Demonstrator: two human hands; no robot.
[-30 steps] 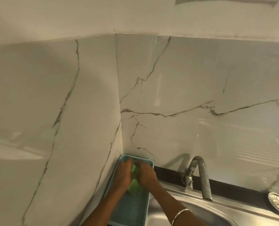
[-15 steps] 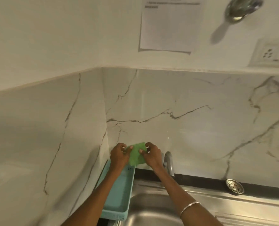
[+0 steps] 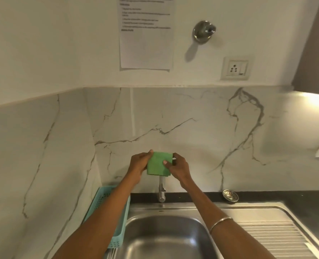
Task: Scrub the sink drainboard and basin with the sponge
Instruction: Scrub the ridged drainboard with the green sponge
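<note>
Holding the green sponge (image 3: 158,164) up at frame centre, in the air above the tap (image 3: 162,190) and in front of the marble backsplash (image 3: 201,139), well clear of any steel. Gripped from both sides: left hand (image 3: 139,164) wrapped round the left edge with the thumb over the top corner, right hand (image 3: 179,168) pinching the right edge, thumb pressed flat on the face. Judged as the preparing step, sponge fetched and being squared or folded, with no scrubbing contact yet on basin (image 3: 166,238) or drainboard (image 3: 270,238). Next move, by that reading: lowering the sponge to the metal, probably shifting to a one-hand grip with the palm flat on top so that pressure can go down through it; wetting under the tap first may be wanted, though nothing shows water running. Ridged drainboard at lower right likely calls for strokes along the grooves, the curved basin for sweeps around the wall. Containers: basin at lower centre, bare steel so far as seen, its front part and drain cut off by the frame edge; teal slotted basket (image 3: 106,199) at lower left, against the side wall and just beside the basin rim, mostly hidden under the left forearm, contents not to be told. Loose sink strainer (image 3: 230,195) resting on the dark counter strip behind the drainboard.
</note>
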